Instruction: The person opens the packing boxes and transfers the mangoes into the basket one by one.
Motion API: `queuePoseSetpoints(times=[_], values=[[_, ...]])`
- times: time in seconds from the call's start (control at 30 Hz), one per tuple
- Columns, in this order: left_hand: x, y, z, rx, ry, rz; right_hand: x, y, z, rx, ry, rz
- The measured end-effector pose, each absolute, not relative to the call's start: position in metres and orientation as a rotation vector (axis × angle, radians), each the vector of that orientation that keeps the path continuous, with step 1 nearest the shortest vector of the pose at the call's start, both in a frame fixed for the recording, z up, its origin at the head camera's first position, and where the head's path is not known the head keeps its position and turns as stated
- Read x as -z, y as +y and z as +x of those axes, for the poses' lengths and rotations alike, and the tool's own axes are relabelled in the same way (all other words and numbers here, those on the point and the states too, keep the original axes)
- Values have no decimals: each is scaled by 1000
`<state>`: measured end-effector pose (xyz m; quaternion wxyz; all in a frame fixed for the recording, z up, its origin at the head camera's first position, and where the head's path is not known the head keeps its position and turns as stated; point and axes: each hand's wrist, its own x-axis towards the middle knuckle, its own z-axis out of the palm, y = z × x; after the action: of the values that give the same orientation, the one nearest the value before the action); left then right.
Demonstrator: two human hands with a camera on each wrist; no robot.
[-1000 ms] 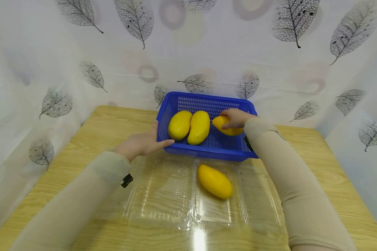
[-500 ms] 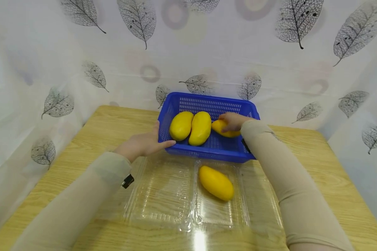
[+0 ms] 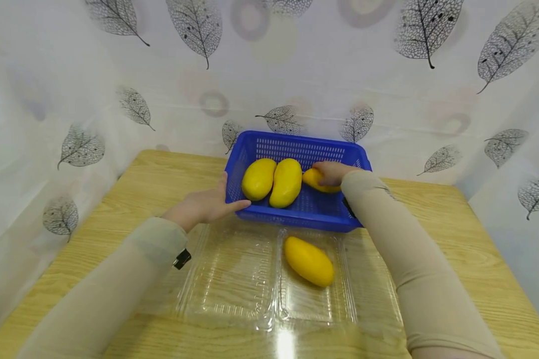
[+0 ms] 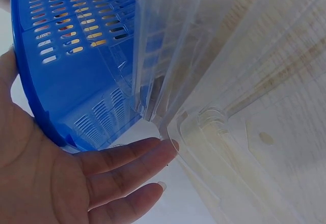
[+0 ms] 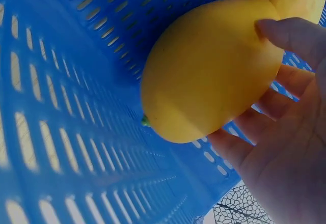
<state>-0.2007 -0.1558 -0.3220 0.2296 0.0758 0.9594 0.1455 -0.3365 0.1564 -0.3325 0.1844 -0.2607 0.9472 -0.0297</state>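
Observation:
A blue plastic basket [image 3: 292,219] stands at the back of the table and bears three yellow mangoes. At its left front corner is my left hand [image 3: 202,207], thumb on the front rim. In the left wrist view its other fingers [image 4: 122,178] stretch out straight below the basket corner, fingertips right at the edge of a clear plastic box. My right hand [image 3: 334,173] reaches into the basket's right side and grips one mango [image 5: 204,76] between thumb and curled fingers. The left mango [image 3: 258,179] and middle mango [image 3: 286,183] lie side by side.
In front of the basket lie clear plastic boxes, the left one [image 3: 233,271] beside the middle one [image 3: 303,309], which holds another mango [image 3: 309,262]. More clear plastic lies to the right. A leaf-printed curtain [image 3: 296,65] hangs behind and beside the wooden table [image 3: 161,172].
My right hand has shifted slightly left inside the basket and closed further round the right mango, which has turned a little. My left hand stays at the basket corner.

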Motion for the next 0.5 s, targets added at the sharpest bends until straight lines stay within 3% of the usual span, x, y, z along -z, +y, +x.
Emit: queuePoseSetpoints(times=[0.5], values=[[320,-156,-201,-391,2623,207,330,154,-335,67,2704,-635]])
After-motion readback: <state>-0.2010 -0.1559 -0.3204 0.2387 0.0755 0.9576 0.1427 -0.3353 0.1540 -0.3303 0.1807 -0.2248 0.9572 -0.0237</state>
